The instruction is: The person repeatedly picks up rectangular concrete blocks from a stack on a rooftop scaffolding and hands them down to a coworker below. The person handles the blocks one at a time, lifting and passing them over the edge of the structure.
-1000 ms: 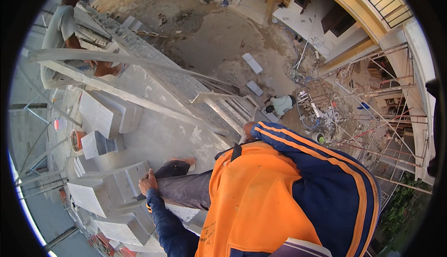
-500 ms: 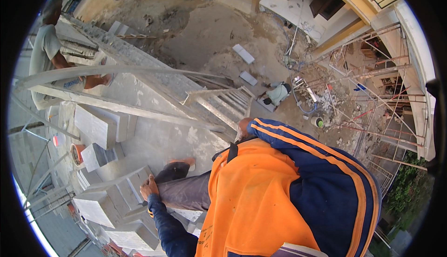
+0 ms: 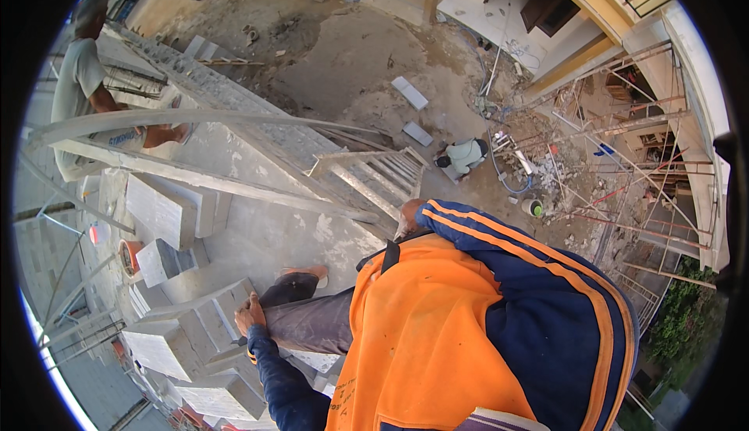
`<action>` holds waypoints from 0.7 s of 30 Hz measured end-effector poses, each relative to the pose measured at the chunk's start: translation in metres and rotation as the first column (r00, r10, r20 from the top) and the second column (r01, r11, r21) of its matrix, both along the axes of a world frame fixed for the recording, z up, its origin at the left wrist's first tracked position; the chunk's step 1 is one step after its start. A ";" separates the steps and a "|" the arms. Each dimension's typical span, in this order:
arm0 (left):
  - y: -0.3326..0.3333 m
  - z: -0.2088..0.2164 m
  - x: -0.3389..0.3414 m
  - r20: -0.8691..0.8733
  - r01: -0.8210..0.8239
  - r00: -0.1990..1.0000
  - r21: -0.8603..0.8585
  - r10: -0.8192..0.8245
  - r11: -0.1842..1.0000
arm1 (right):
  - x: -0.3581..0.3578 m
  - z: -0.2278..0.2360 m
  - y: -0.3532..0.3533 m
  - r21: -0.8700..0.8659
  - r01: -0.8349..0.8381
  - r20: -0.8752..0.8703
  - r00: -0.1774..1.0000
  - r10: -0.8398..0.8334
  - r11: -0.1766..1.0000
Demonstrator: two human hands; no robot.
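Note:
My left hand (image 3: 250, 315) rests beside my bent knee in dark trousers (image 3: 308, 323), next to the edge of a stack of pale grey blocks (image 3: 211, 318). Its fingers look extended and lie against the leg; I see nothing held. My right hand (image 3: 410, 216) is low in front of my right side, just below the end of a whitish slatted wooden frame (image 3: 374, 177). Its fingers are mostly hidden, so whether it grips anything is unclear. An orange and navy top covers much of the view.
More grey blocks (image 3: 162, 211) stand at left near an orange bucket (image 3: 129, 258). A curved beam (image 3: 211, 117) crosses before a standing person (image 3: 82, 80). Far below, another person (image 3: 466, 155) bends over a block on sandy ground. Scaffolding (image 3: 647, 158) rises at right.
The person on the ground below has shifted slightly and bends lower over a block. The standing person at left has moved a little. My hands stay in place.

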State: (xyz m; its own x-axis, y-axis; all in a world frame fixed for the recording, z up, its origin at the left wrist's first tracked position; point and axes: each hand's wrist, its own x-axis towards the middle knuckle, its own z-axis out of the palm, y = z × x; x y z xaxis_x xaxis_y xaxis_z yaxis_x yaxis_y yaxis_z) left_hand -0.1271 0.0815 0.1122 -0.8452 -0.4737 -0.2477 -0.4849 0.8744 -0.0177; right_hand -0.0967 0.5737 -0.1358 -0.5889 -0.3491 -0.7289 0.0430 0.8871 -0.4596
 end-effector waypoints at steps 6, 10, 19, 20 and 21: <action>-0.002 0.000 0.002 0.012 -0.024 1.000 -0.030 0.024 0.999 | 0.001 0.006 -0.001 0.011 0.069 0.015 0.997 -0.070 0.998; -0.001 0.003 0.004 -0.009 -0.026 1.000 -0.001 0.026 1.000 | 0.001 0.014 -0.001 0.035 0.045 -0.023 0.999 -0.045 0.998; -0.005 0.003 0.010 -0.020 -0.008 1.000 0.006 0.008 1.000 | 0.003 0.002 -0.005 0.074 0.069 -0.037 0.997 -0.066 0.995; -0.006 0.002 0.011 -0.020 -0.012 1.000 0.006 0.012 1.000 | 0.003 -0.001 -0.003 0.041 0.067 -0.036 0.997 -0.065 0.997; -0.006 0.002 0.012 -0.024 -0.010 1.000 0.015 0.011 1.000 | 0.004 -0.003 -0.003 0.037 0.053 -0.016 0.999 -0.052 0.998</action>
